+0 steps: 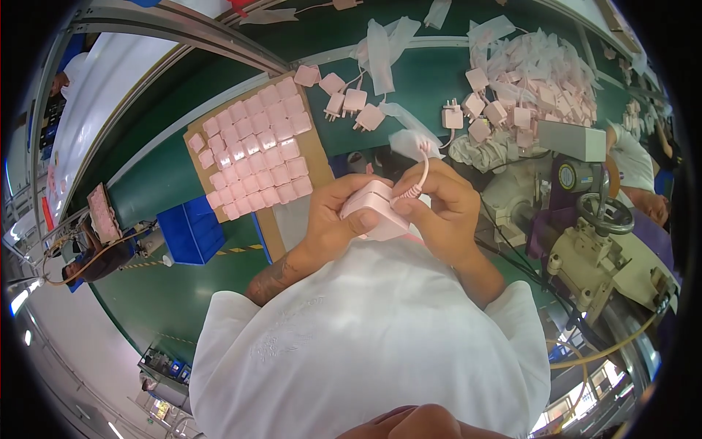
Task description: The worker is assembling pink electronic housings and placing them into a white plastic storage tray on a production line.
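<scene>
In front of my chest I hold a pale pink, box-shaped charger housing [382, 225]. My left hand [327, 218] is closed round its left side, thumb on the near face. The fingers of my right hand [451, 208] pinch a pink cable [424, 170] by its ribbed sleeve at the housing's upper right edge. Whether the sleeve is seated in the housing I cannot tell. Beyond my right fingers the cable runs up toward a clear plastic bag [411, 142].
At the left a cardboard sheet [319, 150] carries rows of pink housings. Several pink plug chargers [355, 100] lie behind my hands, and a bagged heap of them [545, 88] at the far right. A machine with a handwheel [605, 214] stands right; a blue bin [189, 233] sits left.
</scene>
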A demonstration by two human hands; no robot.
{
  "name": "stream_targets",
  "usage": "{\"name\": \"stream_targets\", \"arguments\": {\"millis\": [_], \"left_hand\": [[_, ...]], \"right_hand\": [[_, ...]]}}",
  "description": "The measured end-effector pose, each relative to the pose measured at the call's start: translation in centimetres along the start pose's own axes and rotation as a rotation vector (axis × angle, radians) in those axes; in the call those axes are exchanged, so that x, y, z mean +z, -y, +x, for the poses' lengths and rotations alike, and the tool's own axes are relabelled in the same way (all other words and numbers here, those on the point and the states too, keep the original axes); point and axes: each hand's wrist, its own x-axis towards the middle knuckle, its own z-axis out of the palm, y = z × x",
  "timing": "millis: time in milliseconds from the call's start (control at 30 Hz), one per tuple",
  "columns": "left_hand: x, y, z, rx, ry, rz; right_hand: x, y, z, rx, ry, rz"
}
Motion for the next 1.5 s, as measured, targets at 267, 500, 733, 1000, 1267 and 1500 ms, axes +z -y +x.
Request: {"name": "stream_targets", "arguments": {"millis": [267, 500, 733, 1000, 1267, 1500], "left_hand": [[-0.1, 0.2, -0.2, 0.156, -0.06, 0.122], [0.1, 0.1, 0.4, 0.53, -0.185, 0.411], [-0.3, -0.2, 0.2, 0.338, -0.042, 0.293], [-0.5, 1.3, 1.6, 0.348, -0.094, 0.195], [2.3, -0.5, 2.1, -0.317, -0.337, -0.579], [1.2, -0.1, 1.6, -0.399, -0.3, -0.445]], "right_hand": [[0.7, -0.1, 0.5, -0.138, 0.067, -0.073], [1.9, -1.0, -1.2, 0.137, 0.055, 0.13], [1.7, -1.4, -1.1, 0.116, 0.041, 0.078], [2.1, -1.2, -0.4, 0.039, -0.058, -0.04], [1.5, 0.1, 1.0, -0.499, -0.081, -0.724], [2.2, -1.0, 0.9, -0.495, -0.118, -0.696]]}}
